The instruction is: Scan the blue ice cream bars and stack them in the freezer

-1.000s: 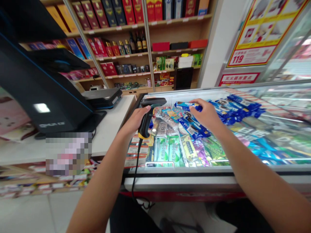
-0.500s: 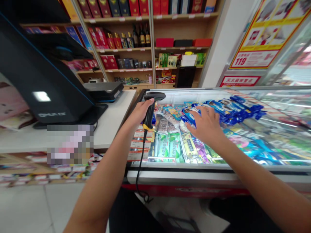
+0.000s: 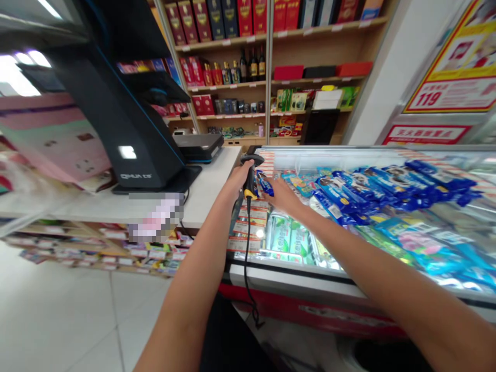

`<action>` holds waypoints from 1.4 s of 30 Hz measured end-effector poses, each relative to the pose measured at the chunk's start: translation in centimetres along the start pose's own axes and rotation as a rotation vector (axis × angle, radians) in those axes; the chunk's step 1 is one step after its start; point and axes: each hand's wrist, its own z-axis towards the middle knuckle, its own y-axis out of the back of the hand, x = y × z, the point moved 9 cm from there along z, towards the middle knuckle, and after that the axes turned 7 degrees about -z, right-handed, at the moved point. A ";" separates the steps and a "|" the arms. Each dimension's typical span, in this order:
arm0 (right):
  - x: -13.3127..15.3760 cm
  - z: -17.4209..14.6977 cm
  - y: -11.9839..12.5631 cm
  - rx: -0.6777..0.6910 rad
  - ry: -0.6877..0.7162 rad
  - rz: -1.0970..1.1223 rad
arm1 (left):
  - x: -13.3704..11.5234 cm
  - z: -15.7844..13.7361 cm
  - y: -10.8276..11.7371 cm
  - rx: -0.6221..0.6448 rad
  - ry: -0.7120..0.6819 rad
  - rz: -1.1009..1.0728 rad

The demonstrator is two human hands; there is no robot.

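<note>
My left hand (image 3: 239, 178) is wrapped around a black and yellow barcode scanner (image 3: 250, 182), its cable dangling over the freezer's front edge. Just right of the scanner, my right hand (image 3: 282, 194) grips a small blue ice cream packet (image 3: 265, 184); the fingertips are partly hidden and blurred. The packet is close to the scanner's head, and I cannot tell whether they touch. Below both hands is the lit chest freezer (image 3: 310, 275), holding a row of blue ice cream packets (image 3: 341, 194) and green-and-white packets (image 3: 289, 235).
To the left a white counter (image 3: 211, 181) carries a black checkout terminal (image 3: 143, 155) and a dark flat device (image 3: 201, 147). Shelves with boxes and bottles (image 3: 253, 64) stand behind. Low racks of small goods (image 3: 155, 258) sit under the counter.
My right hand has moved left from the blue packets to beside the scanner, with a blue packet in its grip. My left hand keeps hold of the scanner. The view has turned left.
</note>
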 end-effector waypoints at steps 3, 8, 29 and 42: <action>-0.2 -0.7 0.2 0.059 -0.001 -0.098 | -0.2 -0.2 0.0 0.001 -0.040 0.042; -1.7 -3.5 1.7 0.119 -0.111 -0.201 | -1.3 -0.8 -0.9 0.034 -0.150 0.016; -5.3 -10.3 5.8 -0.032 -0.170 0.092 | -2.6 -5.2 -7.1 0.297 -0.211 0.077; -7.0 -10.9 4.9 0.116 -0.500 0.688 | -3.8 -6.7 -6.0 0.511 -0.154 0.387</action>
